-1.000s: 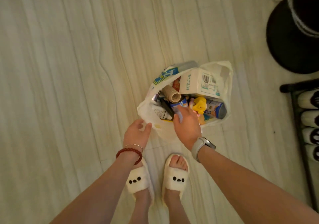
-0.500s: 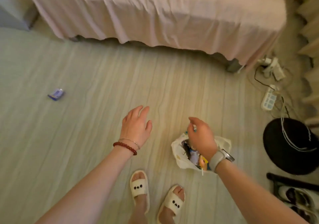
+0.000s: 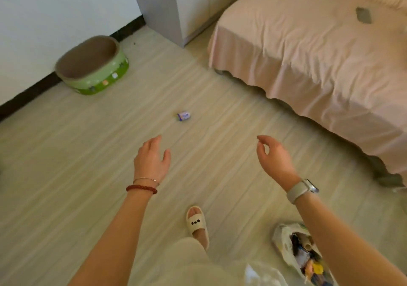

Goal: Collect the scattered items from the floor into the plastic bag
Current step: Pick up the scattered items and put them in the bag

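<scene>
A small purple and white packet lies alone on the pale wood floor ahead of me. My left hand hovers in the air below it, fingers relaxed and holding nothing. My right hand is raised to the right, fingers loosely curled with the thumb and forefinger near each other, nothing in them. The white plastic bag, filled with several items, sits on the floor at the bottom right, partly hidden behind my right forearm.
A bed with a pink sheet fills the upper right, a dark phone lying on it. A green round cat bed stands by the wall at the upper left. A white cabinet stands at the back. My slippered foot steps forward.
My view has swung up and left from the bag to the room. Both hands left the bag and rose in the air. The packet now lies straight ahead, and the bag is at the bottom right.
</scene>
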Available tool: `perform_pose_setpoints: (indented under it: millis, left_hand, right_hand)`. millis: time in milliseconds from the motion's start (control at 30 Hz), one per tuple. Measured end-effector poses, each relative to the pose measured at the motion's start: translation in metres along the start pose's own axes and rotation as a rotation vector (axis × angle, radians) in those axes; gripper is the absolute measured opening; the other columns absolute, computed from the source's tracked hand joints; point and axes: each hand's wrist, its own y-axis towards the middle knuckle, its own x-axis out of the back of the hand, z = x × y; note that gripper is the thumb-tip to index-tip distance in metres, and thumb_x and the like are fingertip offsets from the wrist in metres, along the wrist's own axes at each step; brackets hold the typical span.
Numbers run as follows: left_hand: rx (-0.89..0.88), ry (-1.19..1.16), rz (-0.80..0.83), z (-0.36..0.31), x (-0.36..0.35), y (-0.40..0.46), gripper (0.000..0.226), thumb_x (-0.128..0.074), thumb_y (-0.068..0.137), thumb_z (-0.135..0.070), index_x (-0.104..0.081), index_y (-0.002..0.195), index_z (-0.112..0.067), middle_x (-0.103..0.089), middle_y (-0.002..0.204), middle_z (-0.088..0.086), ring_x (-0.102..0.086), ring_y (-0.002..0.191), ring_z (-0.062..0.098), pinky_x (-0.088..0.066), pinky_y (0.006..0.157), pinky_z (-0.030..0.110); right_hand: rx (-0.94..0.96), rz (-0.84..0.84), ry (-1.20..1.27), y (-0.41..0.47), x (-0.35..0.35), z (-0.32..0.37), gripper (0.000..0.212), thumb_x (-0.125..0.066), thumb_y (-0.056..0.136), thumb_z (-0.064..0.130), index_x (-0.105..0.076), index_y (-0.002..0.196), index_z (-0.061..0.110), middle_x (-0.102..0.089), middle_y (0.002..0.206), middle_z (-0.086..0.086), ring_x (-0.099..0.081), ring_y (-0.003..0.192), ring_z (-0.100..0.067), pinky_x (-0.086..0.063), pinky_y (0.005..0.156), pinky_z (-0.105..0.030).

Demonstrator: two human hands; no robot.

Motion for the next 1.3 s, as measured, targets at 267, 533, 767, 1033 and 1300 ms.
perform_pose_setpoints:
  millis: [267, 533, 767, 1033, 1300]
  left_hand:
    - [0.095, 0.049, 0.005, 0.078, 0.057, 0.072, 0.049, -0.049, 0.091, -0.024, -0.038, 0.136, -0.010, -0.044, 0.138, 0.015, -0.043, 0.124, 0.034, -0.039, 0.100, 0.045]
    - [0.278, 0.014, 0.137, 0.131, 0.056, 0.187, 0.051, -0.047, 0.091, -0.026, -0.033, 0.139, -0.012, -0.040, 0.141, 0.014, -0.039, 0.127, 0.030, -0.038, 0.103, 0.045]
    - [0.249, 0.047, 0.252, 0.128, 0.053, 0.404, 0.051, -0.044, 0.092, -0.027, -0.031, 0.139, -0.013, -0.038, 0.142, 0.013, -0.038, 0.128, 0.029, -0.037, 0.103, 0.042]
    - [0.110, 0.073, 0.348, 0.125, 0.021, 0.609, 0.049, -0.043, 0.092, -0.026, -0.031, 0.139, -0.015, -0.040, 0.140, 0.009, -0.039, 0.127, 0.026, -0.036, 0.103, 0.040]
    - [-0.015, 0.253, 0.577, 0.223, -0.166, 0.717, 0.051, -0.041, 0.093, -0.029, -0.028, 0.140, -0.017, -0.036, 0.143, 0.008, -0.039, 0.127, 0.026, -0.038, 0.100, 0.039]
  right_hand:
    - [0.101, 0.142, -0.108, 0.071, -0.076, 0.106, 0.037, -0.042, 0.094, 0.020, -0.048, 0.129, 0.012, -0.053, 0.132, -0.008, -0.045, 0.126, -0.025, -0.034, 0.108, -0.038]
    - [0.082, 0.289, -0.145, 0.208, -0.143, 0.174, 0.036, -0.044, 0.093, 0.017, -0.050, 0.127, 0.009, -0.056, 0.128, -0.013, -0.049, 0.121, -0.028, -0.038, 0.103, -0.039]
    - [-0.021, 0.369, -0.112, 0.391, -0.194, 0.240, 0.035, -0.043, 0.093, 0.015, -0.049, 0.127, 0.009, -0.055, 0.128, -0.013, -0.049, 0.120, -0.027, -0.038, 0.101, -0.036]
    - [-0.111, 0.341, -0.058, 0.565, -0.258, 0.292, 0.033, -0.042, 0.093, 0.011, -0.051, 0.124, 0.007, -0.056, 0.124, -0.015, -0.050, 0.116, -0.029, -0.037, 0.097, -0.032]
    - [-0.652, 0.148, 0.280, 0.671, -0.431, 0.179, 0.037, -0.041, 0.091, 0.014, -0.047, 0.127, 0.009, -0.056, 0.105, -0.008, -0.049, 0.084, -0.021, -0.039, 0.075, -0.028]
